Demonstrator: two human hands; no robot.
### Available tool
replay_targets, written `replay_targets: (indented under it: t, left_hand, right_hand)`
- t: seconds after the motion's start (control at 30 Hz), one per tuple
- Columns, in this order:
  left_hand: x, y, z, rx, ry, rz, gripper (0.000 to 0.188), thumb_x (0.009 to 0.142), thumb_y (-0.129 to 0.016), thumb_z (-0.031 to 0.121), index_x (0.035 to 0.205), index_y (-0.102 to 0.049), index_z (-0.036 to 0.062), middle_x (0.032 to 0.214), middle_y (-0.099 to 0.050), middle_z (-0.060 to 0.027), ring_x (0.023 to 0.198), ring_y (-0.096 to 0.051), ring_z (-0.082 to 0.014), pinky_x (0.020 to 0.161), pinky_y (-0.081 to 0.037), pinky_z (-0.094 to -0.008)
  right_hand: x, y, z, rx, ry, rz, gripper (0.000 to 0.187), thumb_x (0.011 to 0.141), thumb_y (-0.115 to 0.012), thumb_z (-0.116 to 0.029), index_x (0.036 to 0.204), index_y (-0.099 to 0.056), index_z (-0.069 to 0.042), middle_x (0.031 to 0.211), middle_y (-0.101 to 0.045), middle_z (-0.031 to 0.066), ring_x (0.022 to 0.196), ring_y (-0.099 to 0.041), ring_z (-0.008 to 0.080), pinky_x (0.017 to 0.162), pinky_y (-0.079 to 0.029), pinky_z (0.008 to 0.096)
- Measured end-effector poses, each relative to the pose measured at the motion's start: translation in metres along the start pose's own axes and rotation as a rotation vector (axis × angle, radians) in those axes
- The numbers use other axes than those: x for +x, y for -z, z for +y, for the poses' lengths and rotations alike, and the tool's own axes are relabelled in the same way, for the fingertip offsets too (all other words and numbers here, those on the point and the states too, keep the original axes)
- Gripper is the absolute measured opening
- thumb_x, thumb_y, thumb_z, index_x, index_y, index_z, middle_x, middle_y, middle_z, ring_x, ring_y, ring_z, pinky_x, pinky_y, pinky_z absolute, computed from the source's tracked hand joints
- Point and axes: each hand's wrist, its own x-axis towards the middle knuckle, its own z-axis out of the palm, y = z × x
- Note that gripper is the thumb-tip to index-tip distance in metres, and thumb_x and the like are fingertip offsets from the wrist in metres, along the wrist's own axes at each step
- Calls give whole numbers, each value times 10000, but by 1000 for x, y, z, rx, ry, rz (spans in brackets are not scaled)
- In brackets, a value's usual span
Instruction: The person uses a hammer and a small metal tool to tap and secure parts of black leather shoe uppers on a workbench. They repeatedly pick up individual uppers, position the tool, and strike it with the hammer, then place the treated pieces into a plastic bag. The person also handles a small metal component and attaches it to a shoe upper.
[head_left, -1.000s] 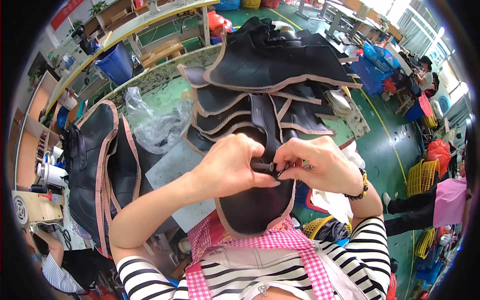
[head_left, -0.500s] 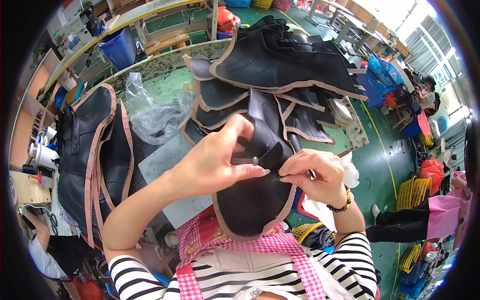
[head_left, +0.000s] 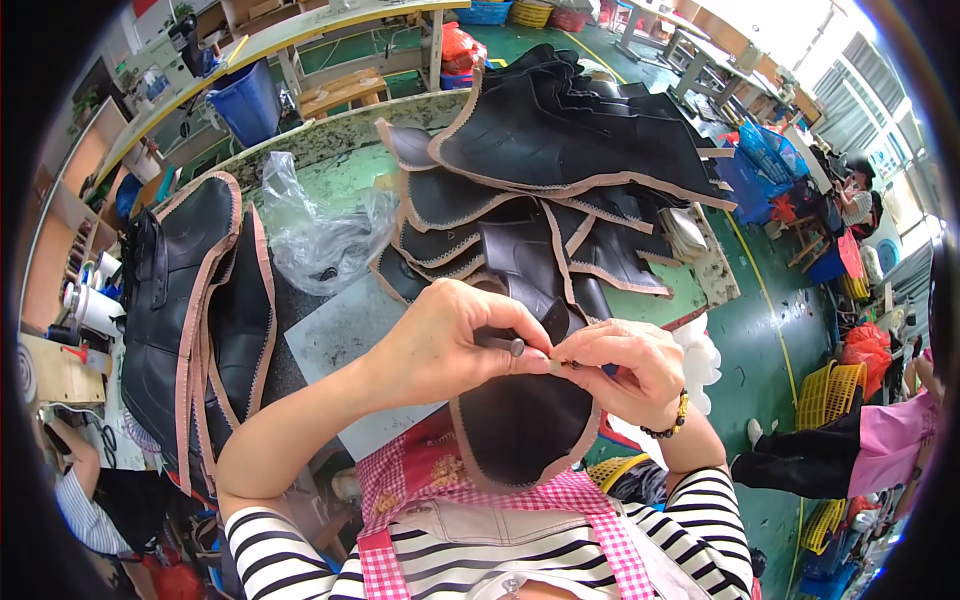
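Observation:
A black boot upper (head_left: 525, 435) with a tan zigzag-cut edge lies before me, its lower end over my checked apron. My left hand (head_left: 455, 335) is closed over it. From that fist sticks a dark, round-ended metal rod (head_left: 512, 346). Thumb and forefinger of the left hand meet the fingertips of my right hand (head_left: 630, 365), which is also closed in a pinch. What the right fingers hold is too small and covered to name. A short black strap (head_left: 555, 318) stands up from the upper just beyond the fingertips.
More black uppers (head_left: 580, 140) are heaped at the table's far side; another stack (head_left: 175, 310) lies at left. Crumpled clear plastic (head_left: 320, 240) and a grey board (head_left: 340, 325) lie between. A person in pink (head_left: 895, 450) stands at right, near yellow baskets (head_left: 830, 390).
My left fingertips have moved right and now meet the right ones. The rod has tilted, and both hands cover more of the upper's middle. The view has shifted slightly.

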Motion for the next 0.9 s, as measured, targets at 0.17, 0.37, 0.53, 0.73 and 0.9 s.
replay_targets:
  t: [0.17,0.37,0.53,0.73,0.9]
  left_hand:
    - [-7,-5,0,-20,-36,61,122,740,-758,27,856,-721,22,766,-699,-65,708,-632,-91,670,-491,-228]
    - [-5,-9,3,-33,-108,103,105,734,-753,6,834,-728,24,757,-704,-66,705,-651,-104,659,-505,-234]
    - [-2,-7,-2,-29,-226,31,278,713,-768,-13,968,-659,4,851,-695,-66,771,-650,-105,672,-517,-237]
    - [-2,-1,-13,-82,236,118,636,602,-889,173,981,-395,38,891,-500,-66,766,-544,-111,693,-505,-269]
    - [-5,-7,-13,-69,352,154,598,628,-872,92,959,-374,85,714,-596,-10,713,-576,-55,591,-451,-205]
  right_hand:
    - [-8,-4,-2,-30,5,72,244,647,-734,60,844,-621,-28,795,-682,96,639,-662,200,560,-520,265]
    - [-16,-14,-1,90,-68,205,245,606,-704,111,789,-614,-24,764,-684,91,645,-666,177,566,-525,267]
    - [-11,-3,2,115,-106,171,237,603,-722,101,782,-622,-15,752,-682,78,666,-664,157,585,-512,248]
    - [-10,9,4,385,-489,-25,214,636,-755,59,797,-632,-11,737,-661,44,657,-635,125,583,-469,219]
    - [-1,12,10,330,-478,-145,208,670,-742,38,836,-633,-26,759,-662,38,695,-638,120,610,-460,224]
